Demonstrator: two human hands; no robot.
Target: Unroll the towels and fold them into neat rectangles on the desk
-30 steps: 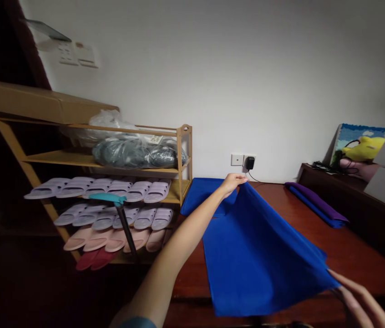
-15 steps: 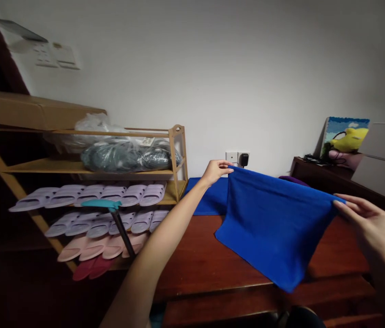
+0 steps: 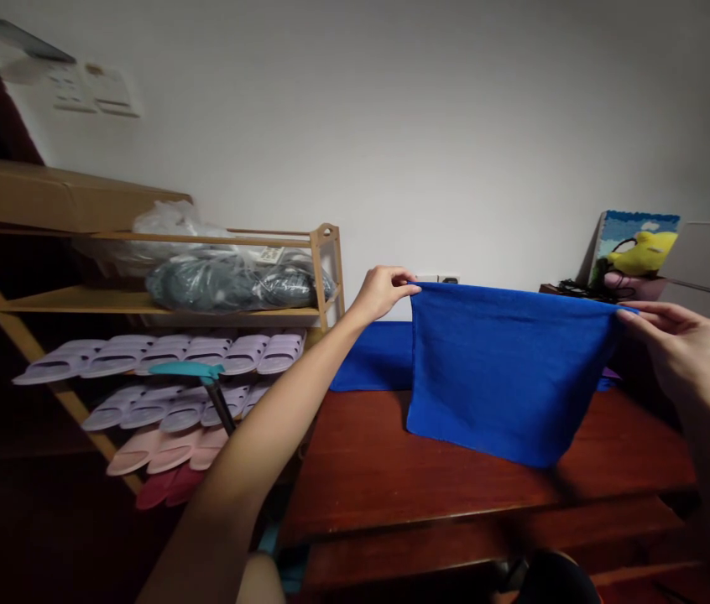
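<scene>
A blue cloth [image 3: 506, 377] hangs spread between my two hands above the reddish-brown wooden table. My left hand [image 3: 385, 292] pinches its upper left corner between thumb and fingers. At the upper right corner, my right hand [image 3: 682, 340] has a similar pinch. The cloth's top edge is pulled nearly straight, and its lower edge hangs just over or against the tabletop; I cannot tell which. Behind it to the left, another piece of blue cloth [image 3: 371, 359] lies on the table [image 3: 361, 470] by the wall. A bit of purple fabric shows past the right side of the held cloth.
On the left stands a wooden rack [image 3: 323, 268] with rows of slippers [image 3: 172, 356] and plastic-wrapped bundles [image 3: 235, 281]. A turquoise-topped handle [image 3: 188, 370] rises before it. A picture and a yellow plush toy [image 3: 644, 254] sit at the right back.
Both hands have risen, lifting the cloth's top edge, which is now more level. Its lower edge has swung up and away from me, and the cloth hangs flatter.
</scene>
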